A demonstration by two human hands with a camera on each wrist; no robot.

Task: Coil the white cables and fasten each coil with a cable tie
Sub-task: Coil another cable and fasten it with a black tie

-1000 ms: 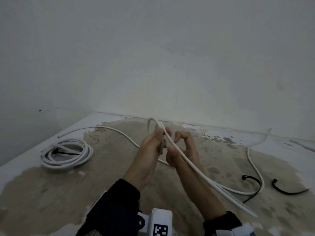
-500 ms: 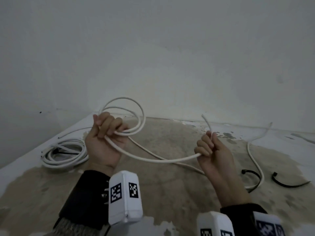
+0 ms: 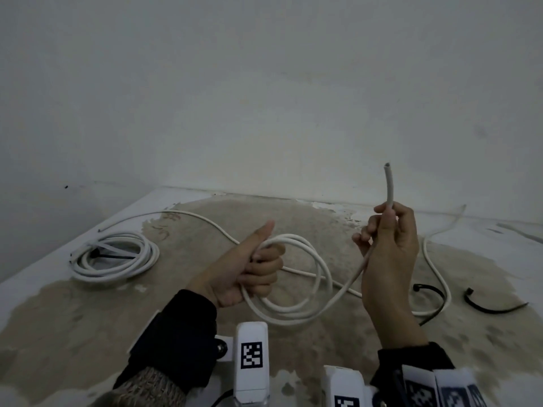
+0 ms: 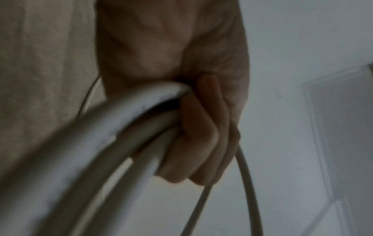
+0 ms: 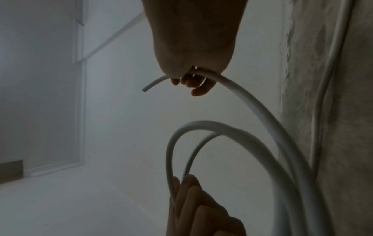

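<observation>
My left hand [image 3: 258, 265] grips a few loops of a white cable [image 3: 318, 265], fingers curled round the strands and thumb sticking up; the left wrist view shows the loops [image 4: 125, 127] passing under the curled fingers [image 4: 201, 143]. My right hand [image 3: 385, 230] holds the same cable near its free end [image 3: 389, 183], which points upward. In the right wrist view that cable end [image 5: 155, 83] pokes out past the fingers. A finished white coil [image 3: 114, 259] bound with a black tie lies at the left on the floor.
Another loose white cable [image 3: 435, 259] trails over the stained floor at the right. Two black cable ties [image 3: 429, 292] [image 3: 493, 306] lie beside it. A further white cable [image 3: 188, 215] runs across the floor behind my hands. Walls close in behind and at the left.
My left hand has come down and toward the middle with the loops, thumb now raised. My right hand has risen and slid toward the cable's end, which now stands upright.
</observation>
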